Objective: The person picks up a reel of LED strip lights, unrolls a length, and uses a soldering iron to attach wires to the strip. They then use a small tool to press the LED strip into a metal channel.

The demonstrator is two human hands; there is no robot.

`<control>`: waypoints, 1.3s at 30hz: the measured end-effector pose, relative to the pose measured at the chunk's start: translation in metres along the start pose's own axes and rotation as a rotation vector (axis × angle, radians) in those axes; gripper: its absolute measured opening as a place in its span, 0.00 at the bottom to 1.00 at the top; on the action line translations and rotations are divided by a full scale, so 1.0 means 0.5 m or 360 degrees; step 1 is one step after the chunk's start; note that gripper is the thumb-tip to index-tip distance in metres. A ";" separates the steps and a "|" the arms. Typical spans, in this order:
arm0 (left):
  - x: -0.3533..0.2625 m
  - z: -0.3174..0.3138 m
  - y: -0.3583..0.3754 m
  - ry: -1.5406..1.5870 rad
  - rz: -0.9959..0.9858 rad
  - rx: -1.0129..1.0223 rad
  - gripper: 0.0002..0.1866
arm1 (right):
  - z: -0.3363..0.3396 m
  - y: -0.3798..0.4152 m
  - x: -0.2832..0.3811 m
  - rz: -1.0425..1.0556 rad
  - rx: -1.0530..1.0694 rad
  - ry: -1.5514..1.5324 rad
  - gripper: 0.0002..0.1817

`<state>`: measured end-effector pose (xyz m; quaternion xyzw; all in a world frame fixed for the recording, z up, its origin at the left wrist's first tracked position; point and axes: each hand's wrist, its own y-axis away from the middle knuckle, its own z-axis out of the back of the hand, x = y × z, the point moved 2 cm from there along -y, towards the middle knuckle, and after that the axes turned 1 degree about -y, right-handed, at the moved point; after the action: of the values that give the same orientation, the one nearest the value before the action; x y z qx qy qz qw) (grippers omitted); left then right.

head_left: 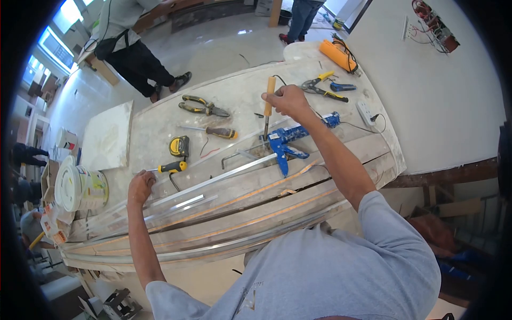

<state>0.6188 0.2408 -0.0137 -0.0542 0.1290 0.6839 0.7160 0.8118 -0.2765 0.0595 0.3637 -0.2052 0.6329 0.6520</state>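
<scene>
My right hand (pixel 290 102) grips a soldering iron (pixel 271 88) by its wooden handle, with the metal tip pointing down beside a blue caulking gun (pixel 282 144). A dark cord runs from the top of the iron. At the table's left, my left hand (pixel 141 188) has its fingers curled by the shaft end of a yellow-and-black screwdriver (pixel 174 166); what they hold is hidden. Close by lie a tape measure (pixel 179 146) and a hex key (pixel 174 182). A metal channel strip (pixel 224 177) and an orange-lined LED strip (pixel 256 188) stretch across the table (pixel 160 125).
Pliers (pixel 204 106), another screwdriver (pixel 221 132), snips (pixel 322 88), an orange tool (pixel 338 56) and a plugged power strip (pixel 367 113) lie about. A white bucket (pixel 80 186) and white board (pixel 109 136) stand left. One person (pixel 136 58) stands beyond the table, another (pixel 305 18) farther back.
</scene>
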 end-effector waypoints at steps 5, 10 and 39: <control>0.010 -0.006 -0.002 0.0129 0.0027 -0.0009 0.03 | -0.016 -0.012 -0.014 0.0191 -0.0149 0.0080 0.28; -0.002 0.000 -0.005 0.0122 0.0041 -0.0017 0.03 | 0.020 0.047 0.014 0.0350 -0.0275 -0.0040 0.25; -0.838 0.020 0.312 0.2060 0.0395 0.0250 0.10 | 0.549 0.440 -0.538 0.0350 -0.0377 -0.2690 0.14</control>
<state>0.4517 -0.1520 0.1199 -0.3864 0.5878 0.5793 0.4117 0.6196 -0.6742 0.0899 0.6205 -0.7205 0.1837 0.2492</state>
